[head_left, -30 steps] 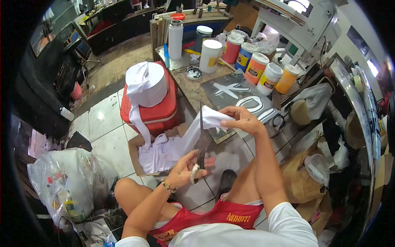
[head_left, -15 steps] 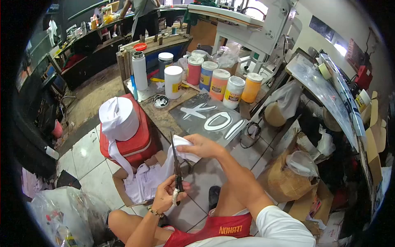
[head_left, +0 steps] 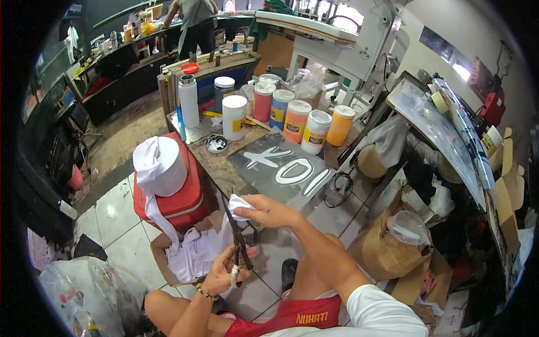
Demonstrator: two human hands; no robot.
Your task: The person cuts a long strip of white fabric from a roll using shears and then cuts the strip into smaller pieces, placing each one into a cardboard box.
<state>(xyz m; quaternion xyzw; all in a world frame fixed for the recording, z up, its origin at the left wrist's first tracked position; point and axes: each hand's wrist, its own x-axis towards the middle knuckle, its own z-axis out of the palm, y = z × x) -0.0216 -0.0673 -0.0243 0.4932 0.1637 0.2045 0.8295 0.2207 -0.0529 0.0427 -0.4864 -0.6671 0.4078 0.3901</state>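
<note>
My left hand (head_left: 223, 268), with a beaded bracelet at the wrist, is closed around the handles of dark scissors (head_left: 238, 238). One handle is wrapped in something whitish, and the blades point away from me. My right hand (head_left: 266, 211) grips a bunched piece of white fabric (head_left: 240, 203) just right of the blades. From there the pale cloth hangs behind the scissors toward a cardboard box (head_left: 161, 264) filled with similar fabric (head_left: 193, 255). A fabric strip (head_left: 159, 216) also runs into the box from a large white roll (head_left: 168, 168) on a red cooler (head_left: 182, 222).
Several paint jars (head_left: 295, 121) stand on a low wooden table (head_left: 216, 168), beside a grey board (head_left: 286, 163) with white lettering. A stuffed plastic bag (head_left: 92, 295) lies at lower left, cardboard boxes (head_left: 387, 247) at right. Another person (head_left: 196, 25) stands at the far bench.
Both hands have shifted slightly left and lower in view. The fabric in my right hand is more bunched, and the scissor blades look a little more spread. The distant person has moved slightly.
</note>
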